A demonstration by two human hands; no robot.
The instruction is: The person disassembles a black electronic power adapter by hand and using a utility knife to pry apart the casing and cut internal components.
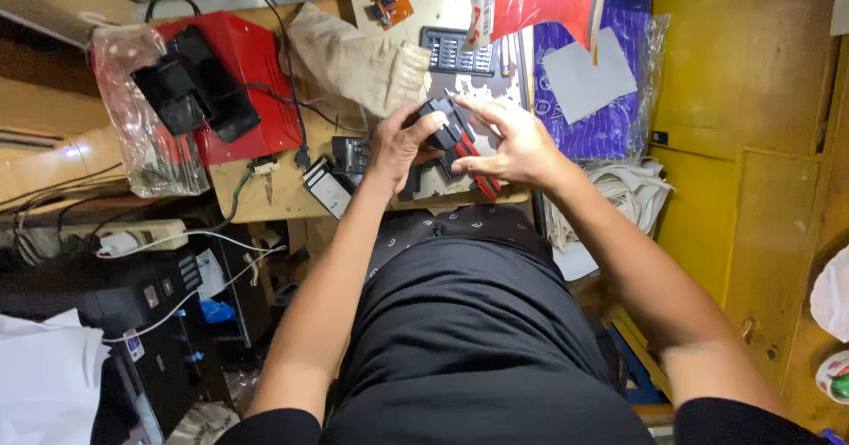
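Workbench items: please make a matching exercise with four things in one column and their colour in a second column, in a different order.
Things:
1. Metal box at the bench's left
2. Small circuit board at the far edge
3. Folded cloth beside the box
4. Small block in the left hand

Colours:
A. beige
B. black
C. red
D. orange

Pairs: 1-C, 2-D, 3-A, 4-B

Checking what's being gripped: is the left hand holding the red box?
No: the left hand grips a small black part at the desk's middle, while the red box sits apart.
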